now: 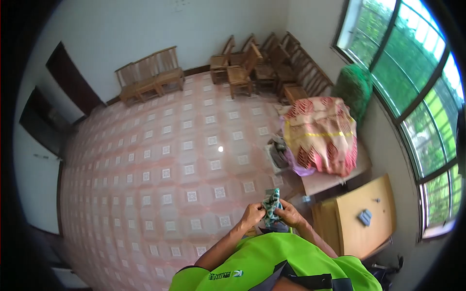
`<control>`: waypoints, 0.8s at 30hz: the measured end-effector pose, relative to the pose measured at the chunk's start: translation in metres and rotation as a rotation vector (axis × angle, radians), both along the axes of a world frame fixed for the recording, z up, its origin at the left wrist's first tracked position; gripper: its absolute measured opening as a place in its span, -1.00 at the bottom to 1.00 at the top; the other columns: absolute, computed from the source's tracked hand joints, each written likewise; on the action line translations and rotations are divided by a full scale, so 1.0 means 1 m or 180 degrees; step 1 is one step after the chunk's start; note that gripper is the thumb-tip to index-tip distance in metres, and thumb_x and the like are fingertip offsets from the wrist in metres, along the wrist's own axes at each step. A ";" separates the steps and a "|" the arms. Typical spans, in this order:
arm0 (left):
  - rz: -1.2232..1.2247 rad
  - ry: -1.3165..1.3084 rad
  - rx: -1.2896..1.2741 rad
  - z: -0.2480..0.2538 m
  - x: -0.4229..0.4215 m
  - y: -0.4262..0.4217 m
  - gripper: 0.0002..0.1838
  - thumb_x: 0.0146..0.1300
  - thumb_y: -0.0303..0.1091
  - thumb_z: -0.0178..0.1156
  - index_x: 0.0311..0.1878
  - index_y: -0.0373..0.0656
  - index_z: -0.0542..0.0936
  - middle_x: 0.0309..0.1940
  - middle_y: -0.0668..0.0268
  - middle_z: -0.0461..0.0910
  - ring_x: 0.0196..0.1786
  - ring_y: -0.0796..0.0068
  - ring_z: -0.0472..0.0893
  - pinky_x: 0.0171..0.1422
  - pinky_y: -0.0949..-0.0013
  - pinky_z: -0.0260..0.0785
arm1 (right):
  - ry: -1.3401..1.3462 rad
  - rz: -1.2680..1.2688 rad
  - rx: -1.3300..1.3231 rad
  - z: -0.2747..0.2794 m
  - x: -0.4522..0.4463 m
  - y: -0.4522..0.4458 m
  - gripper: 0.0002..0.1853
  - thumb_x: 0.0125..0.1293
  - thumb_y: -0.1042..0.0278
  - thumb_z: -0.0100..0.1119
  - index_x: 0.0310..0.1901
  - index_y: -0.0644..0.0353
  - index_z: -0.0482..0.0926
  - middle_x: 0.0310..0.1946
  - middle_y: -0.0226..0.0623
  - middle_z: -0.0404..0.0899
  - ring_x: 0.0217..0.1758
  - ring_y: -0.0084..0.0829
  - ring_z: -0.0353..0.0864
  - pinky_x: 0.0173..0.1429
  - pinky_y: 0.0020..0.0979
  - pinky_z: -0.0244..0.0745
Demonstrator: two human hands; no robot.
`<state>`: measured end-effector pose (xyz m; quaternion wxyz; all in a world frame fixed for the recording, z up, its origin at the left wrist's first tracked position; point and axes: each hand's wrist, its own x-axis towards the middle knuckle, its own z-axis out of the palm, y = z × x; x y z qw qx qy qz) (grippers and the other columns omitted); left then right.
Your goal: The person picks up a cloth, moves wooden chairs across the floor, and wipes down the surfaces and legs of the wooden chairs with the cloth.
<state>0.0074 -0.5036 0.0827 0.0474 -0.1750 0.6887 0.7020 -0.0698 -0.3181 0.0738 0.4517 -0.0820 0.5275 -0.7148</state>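
Observation:
Close in front of my green shirt, both hands hold a small piece of patterned cloth [271, 200] in green, white and dark tones. My left hand [253, 214] pinches its left side with bent fingers. On the other side my right hand [290, 213] grips it, the thumb lying over the fabric. The cloth looks bunched, with its upper end standing up above my fingers. Below it some dark material shows near my waist, and I cannot make out what it is.
At right stands a wooden desk [359, 213] with a folded grey-blue cloth [364, 218] on it. Beyond it a pink patterned cover [320, 133] drapes over a pile on a table. Wooden chairs [240, 72] and a bench [150, 72] line the far wall. A green bundle [353, 89] sits by the window.

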 end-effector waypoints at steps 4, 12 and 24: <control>0.0320 -0.0120 0.0033 -0.017 -0.016 -0.052 -0.82 0.33 -0.40 0.20 -0.31 -0.29 0.69 -0.58 0.40 0.60 -0.53 0.65 0.53 -0.46 0.44 0.36 | 0.0291 0.0372 0.0428 -0.015 -0.047 -0.062 -0.70 0.49 0.43 0.10 0.19 0.20 0.63 -0.14 -0.53 0.68 -0.12 -0.65 0.61 -0.01 -0.50 0.53; 0.1053 -0.0399 0.0612 -0.027 -0.118 -0.185 -0.81 0.32 -0.34 0.29 -0.36 -0.26 0.66 -0.58 0.36 0.61 -0.56 0.62 0.56 -0.51 0.45 0.39 | 0.0461 -0.0050 0.1102 -0.036 -0.204 -0.188 -0.67 0.47 0.23 0.24 0.06 0.33 0.68 -0.25 -0.45 0.70 -0.28 -0.63 0.60 -0.16 -0.45 0.53; 0.0819 -0.0385 0.0655 -0.027 -0.300 -0.352 -0.74 0.42 -0.32 0.25 -0.03 -0.37 0.67 -0.30 0.18 0.75 -0.36 0.45 0.73 -0.26 0.41 0.59 | 0.0356 0.1444 0.0226 0.007 -0.368 -0.403 -0.42 0.42 0.18 0.39 0.36 0.21 0.44 0.00 -0.36 0.63 0.02 -0.53 0.59 0.12 -0.41 0.55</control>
